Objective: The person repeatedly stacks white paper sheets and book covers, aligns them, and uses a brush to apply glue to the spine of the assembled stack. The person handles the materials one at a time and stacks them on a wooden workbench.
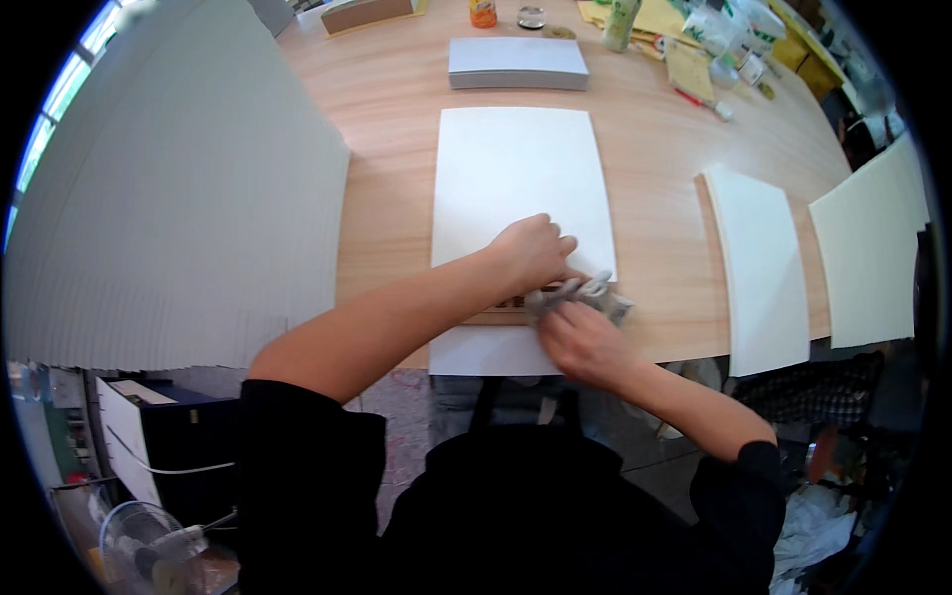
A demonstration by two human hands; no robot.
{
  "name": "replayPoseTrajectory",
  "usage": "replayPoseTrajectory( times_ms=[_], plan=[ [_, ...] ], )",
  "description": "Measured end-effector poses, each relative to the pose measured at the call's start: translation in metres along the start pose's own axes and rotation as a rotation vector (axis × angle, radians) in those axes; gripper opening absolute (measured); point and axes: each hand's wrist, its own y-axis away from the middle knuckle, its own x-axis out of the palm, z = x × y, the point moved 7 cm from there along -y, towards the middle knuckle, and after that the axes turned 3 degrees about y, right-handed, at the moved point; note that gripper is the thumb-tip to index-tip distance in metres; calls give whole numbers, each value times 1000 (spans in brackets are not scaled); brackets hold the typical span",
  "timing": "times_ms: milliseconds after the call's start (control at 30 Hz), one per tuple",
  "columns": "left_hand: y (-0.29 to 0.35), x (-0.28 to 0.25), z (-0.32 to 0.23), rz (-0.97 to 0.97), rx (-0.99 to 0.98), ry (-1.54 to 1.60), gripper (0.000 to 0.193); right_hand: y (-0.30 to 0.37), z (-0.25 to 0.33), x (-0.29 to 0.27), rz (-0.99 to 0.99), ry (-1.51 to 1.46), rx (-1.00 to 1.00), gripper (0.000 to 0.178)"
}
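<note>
In front of me a white sheet of paper (521, 178) lies on the table, with a brown, flat, patterned strip (496, 315) across its lower part. My left hand (534, 250) rests on the sheet just above the strip, fingers apart and partly bent, holding nothing that I can see. Closed on a crumpled grey-white cloth (607, 296), my right hand (585, 342) is at the strip's right end. The cloth and both arms hide much of the strip. A lower white edge of paper (486, 349) shows at the table's front.
A tall mass of white sheets (178, 198) fills the left. Beyond the sheet lies a paper stack (518, 64). On the right are a narrower stack (759, 268) and another (873, 248). Bottles, including a green one (621, 25), and a red-tipped pen (689, 97) lie farther off.
</note>
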Motion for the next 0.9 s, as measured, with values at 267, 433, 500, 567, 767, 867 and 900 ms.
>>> replayPoseTrajectory(
  times_ms=[267,433,500,567,767,867,900],
  plan=[
    [-1,-27,-1,38,21,9,70,-117,65,65,-239,-265,127,23],
    [-2,-14,4,90,-16,-68,86,20,-2,14,94,69,68,24],
    [-2,-24,-5,174,-11,-46,103,97,-50,-33,161,109,168,21],
    [0,-29,-10,116,-6,-73,90,146,-94,-42,198,283,342,16],
    [79,5,-14,-63,-299,268,64,154,-108,-37,-359,96,762,24],
    [100,1,-26,-372,-248,287,59,159,-119,-38,-436,-118,903,22],
    [105,-2,-24,-349,-262,301,53,151,-127,-40,-481,-194,922,22]
  ],
)
